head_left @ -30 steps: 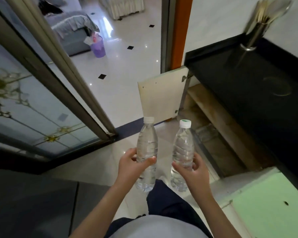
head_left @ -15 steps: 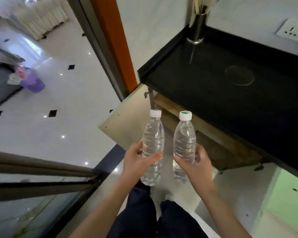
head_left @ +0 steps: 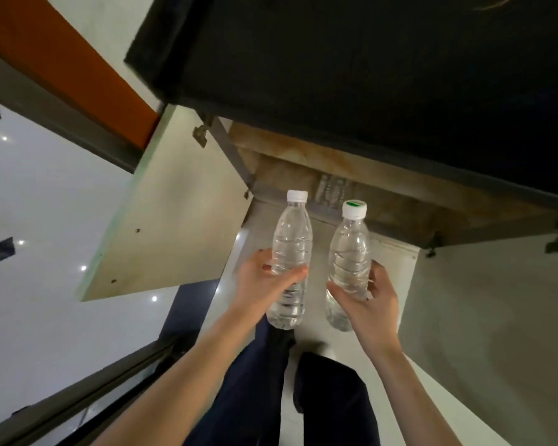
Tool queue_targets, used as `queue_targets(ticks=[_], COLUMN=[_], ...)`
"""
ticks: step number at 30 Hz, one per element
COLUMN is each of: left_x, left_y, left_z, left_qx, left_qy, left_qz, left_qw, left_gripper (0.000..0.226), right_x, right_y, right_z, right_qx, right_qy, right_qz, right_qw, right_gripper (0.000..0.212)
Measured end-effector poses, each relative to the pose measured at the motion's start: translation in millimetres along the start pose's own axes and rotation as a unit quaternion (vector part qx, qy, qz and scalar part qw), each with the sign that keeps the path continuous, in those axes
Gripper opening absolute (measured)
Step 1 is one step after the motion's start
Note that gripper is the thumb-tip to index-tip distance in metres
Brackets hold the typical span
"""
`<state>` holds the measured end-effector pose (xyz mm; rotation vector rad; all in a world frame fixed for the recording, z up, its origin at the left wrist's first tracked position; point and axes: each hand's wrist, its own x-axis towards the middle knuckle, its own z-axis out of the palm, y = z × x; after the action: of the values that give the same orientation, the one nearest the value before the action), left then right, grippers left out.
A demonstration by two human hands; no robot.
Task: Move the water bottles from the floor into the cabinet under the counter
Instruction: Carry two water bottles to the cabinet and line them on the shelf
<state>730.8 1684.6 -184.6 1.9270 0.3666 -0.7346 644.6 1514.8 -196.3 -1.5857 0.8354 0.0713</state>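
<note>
Both bottles closer to cabinet (head_left: pixel 298 175) opening than half second ago; counter (head_left: pixel 368 75) edge now overhead. Left hand (head_left: pixel 264 280) grips white-capped bottle (head_left: pixel 292 243) round middle; right hand (head_left: pixel 369 300) grips green-topped bottle (head_left: pixel 350 249) likewise. Bottles upright, side by side, not touching, just outside cabinet, beside open cabinet door (head_left: pixel 174 217).

The left bottle (head_left: pixel 291 249), gripped by the left hand (head_left: pixel 263 280), and the right bottle (head_left: pixel 349 259), gripped by the right hand (head_left: pixel 369 304), have been carried nearer the open cabinet (head_left: pixel 384 185). Their caps are now seen against its lower edge. They have been drawn slightly further apart. The counter (head_left: pixel 368 75) is seen from closer, and stored bottles (head_left: pixel 334 191) can now be made out inside.
</note>
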Motion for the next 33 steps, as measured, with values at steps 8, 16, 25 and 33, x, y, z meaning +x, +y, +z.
queue_targets(ticks=[8,16,25,33], left_x=[164,352,507,546], left_y=[-91,-176,-211,-221], left_z=[57,124,160,179], left_qx=[0.012,-0.01,-0.019,0.033], left_qy=[0.009,-0.004,0.004,0.04], left_qz=[0.001,0.044,0.14,0.169], left_qw=[1.0,0.999,0.99,0.984], left_gripper=[0.03,0.022,0.02,0.026], right_x=[125,279,422,461], right_y=[136,275,354,373], right_z=[30,51,69,81], right_qx=[-0.023,-0.032,-0.075,-0.147], right_qy=[0.03,0.067,0.129,0.18], right_qz=[-0.002,-0.043,-0.09,-0.1], right_qw=[0.999,0.996,0.985,0.968], right_gripper=[0.056,0.051,0.026,0.025])
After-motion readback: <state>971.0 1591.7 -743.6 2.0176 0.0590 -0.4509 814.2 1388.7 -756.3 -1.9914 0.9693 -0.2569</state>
